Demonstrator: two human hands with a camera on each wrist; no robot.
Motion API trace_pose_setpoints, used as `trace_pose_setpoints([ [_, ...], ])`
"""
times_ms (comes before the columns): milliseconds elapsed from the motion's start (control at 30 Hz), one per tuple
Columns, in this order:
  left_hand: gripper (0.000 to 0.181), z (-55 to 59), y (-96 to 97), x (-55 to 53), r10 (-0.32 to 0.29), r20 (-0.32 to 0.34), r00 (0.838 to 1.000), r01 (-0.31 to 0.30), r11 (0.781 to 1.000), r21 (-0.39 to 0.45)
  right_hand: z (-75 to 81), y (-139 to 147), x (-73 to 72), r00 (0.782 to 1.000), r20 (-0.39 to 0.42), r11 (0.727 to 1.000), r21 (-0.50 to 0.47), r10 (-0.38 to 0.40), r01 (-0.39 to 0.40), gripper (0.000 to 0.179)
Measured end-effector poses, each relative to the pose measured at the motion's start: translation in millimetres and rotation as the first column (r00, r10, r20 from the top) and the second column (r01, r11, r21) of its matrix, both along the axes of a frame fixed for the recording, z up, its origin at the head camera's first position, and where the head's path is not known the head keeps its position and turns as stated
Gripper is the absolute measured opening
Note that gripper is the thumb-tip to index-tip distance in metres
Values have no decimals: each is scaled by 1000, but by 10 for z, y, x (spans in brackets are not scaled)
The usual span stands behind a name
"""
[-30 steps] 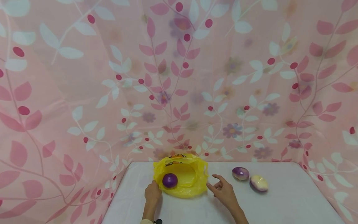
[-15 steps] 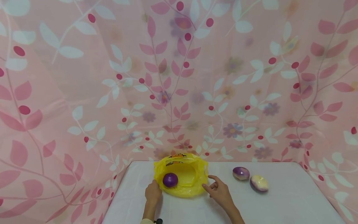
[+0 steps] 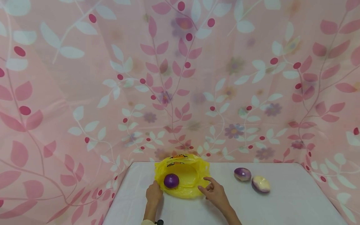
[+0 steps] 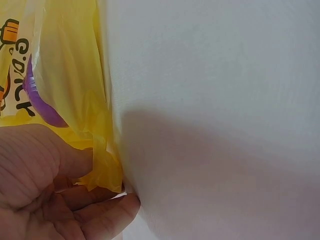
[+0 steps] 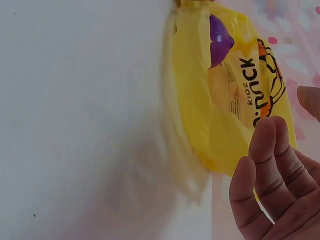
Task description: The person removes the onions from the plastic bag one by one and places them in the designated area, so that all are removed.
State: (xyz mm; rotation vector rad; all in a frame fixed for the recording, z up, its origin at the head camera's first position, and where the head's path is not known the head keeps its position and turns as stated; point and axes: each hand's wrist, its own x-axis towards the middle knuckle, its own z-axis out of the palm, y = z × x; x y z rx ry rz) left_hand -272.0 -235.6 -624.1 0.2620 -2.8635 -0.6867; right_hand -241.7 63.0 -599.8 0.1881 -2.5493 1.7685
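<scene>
A yellow plastic bag (image 3: 184, 191) with black lettering lies on its side, its mouth spread toward me. Inside, near its left side, sits a shiny purple round vegetable (image 3: 171, 181) with a small pointed tip, partly covered by the plastic in both wrist views. My left hand (image 3: 154, 192) pinches the left edge of the bag (image 4: 75, 55) between thumb and fingers. At the right side of the bag is my right hand (image 3: 216, 194), fingers loosely bent and holding nothing. In the right wrist view its fingers (image 5: 262, 142) overlap the bag; contact cannot be told.
Two oval purple-and-cream vegetables, a left one (image 3: 242, 174) and a right one (image 3: 261, 184), lie on the white table (image 3: 295, 200) to the right. Behind the table hangs a pink floral curtain (image 3: 197, 93).
My right hand has moved left, from beside the bag to in front of its right edge. The left hand keeps its hold, and the bag stays in place.
</scene>
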Motion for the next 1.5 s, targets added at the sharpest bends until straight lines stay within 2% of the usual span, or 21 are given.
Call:
trace_pose_setpoints([
  [167, 11, 17, 14, 0, 3, 15, 1000, -3, 1000, 3, -1, -45, -16, 1000, -5, 1000, 8, 24, -24, 62],
  [633, 12, 18, 37, 18, 2, -19, 1000, -3, 1000, -15, -53, -178, -64, 997, 32, 998, 5, 67, -67, 64],
  [1033, 13, -20, 11, 1, 5, -1, 1000, -5, 1000, -12, -134, -308, -76, 996, 3, 995, -31, 93, -93, 59],
  [1233, 14, -17, 13, -9, 12, 18, 1000, -12, 1000, -17, -93, -380, -100, 995, 5, 995, -13, 100, -100, 60],
  [1500, 14, -16, 10, -19, 9, 3, 1000, -9, 1000, -20, -34, -470, -128, 994, -3, 994, 3, 105, -105, 58],
])
